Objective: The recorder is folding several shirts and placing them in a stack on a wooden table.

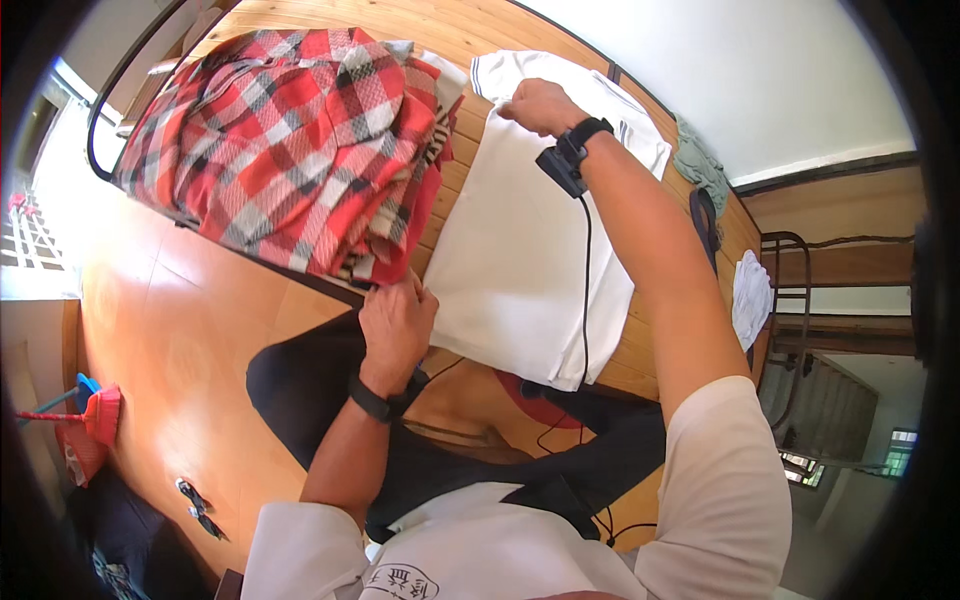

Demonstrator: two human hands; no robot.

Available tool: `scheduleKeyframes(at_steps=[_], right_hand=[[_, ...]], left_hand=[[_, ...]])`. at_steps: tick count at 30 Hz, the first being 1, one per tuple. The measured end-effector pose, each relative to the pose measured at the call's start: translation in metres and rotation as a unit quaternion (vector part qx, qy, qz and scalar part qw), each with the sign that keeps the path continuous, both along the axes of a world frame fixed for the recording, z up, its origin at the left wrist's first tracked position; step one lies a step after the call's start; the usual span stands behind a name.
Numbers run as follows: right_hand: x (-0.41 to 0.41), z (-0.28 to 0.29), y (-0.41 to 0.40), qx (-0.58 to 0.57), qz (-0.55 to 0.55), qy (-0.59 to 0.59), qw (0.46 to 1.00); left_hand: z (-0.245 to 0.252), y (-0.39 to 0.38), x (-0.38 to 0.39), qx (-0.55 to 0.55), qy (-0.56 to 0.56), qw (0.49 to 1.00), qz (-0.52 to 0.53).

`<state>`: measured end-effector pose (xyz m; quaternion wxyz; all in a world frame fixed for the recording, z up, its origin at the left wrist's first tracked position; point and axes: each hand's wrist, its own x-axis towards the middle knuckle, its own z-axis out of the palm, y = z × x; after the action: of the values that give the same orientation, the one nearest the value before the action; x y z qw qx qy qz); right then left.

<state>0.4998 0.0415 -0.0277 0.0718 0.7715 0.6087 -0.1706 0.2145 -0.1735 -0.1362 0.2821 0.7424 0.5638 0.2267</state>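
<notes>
A white short-sleeved shirt [517, 225] lies spread on a wooden slatted bed [461, 161], with dark stripes on its sleeve trim. My right hand [544, 106] is closed on the shirt's upper left edge, below the sleeve. At the lower left edge, my left hand [397, 311] has its fingers bunched on the cloth, close to the corner of a red plaid cloth; its fingertips are partly hidden. The shirt's left edge runs straight between both hands. Folds gather along its right side. Each wrist wears a black strap, and the right one carries a small device with a cable.
A rumpled red, grey and white plaid cloth [300, 150] is heaped left of the shirt. Greenish cloth [699, 161] and a white cloth [750, 296] lie at the right. A black metal rail [96, 127] bounds the bed. A red broom [103, 412] stands on the floor at left.
</notes>
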Motion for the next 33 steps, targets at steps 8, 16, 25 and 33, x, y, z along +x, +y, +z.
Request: scheduleKeyframes(at_steps=[8,16,25,33], right_hand=[[-0.005,-0.045,0.081,0.108,-0.074,0.009,0.991],[-0.015,-0.092,0.135,0.091,-0.076,-0.069,0.991],[0.031,-0.121,0.147,0.274,-0.027,-0.037,0.961],[0.125,-0.026,0.108,0.355,-0.180,0.252,0.882]], left_hand=[[0.012,0.003,0.001,-0.059,-0.132,0.989,-0.014],[0.013,0.015,0.005,-0.277,-0.189,0.942,0.013],[0.021,0.019,0.009,-0.203,-0.216,0.955,-0.019],[0.056,-0.002,0.015,-0.129,-0.215,0.959,-0.129]])
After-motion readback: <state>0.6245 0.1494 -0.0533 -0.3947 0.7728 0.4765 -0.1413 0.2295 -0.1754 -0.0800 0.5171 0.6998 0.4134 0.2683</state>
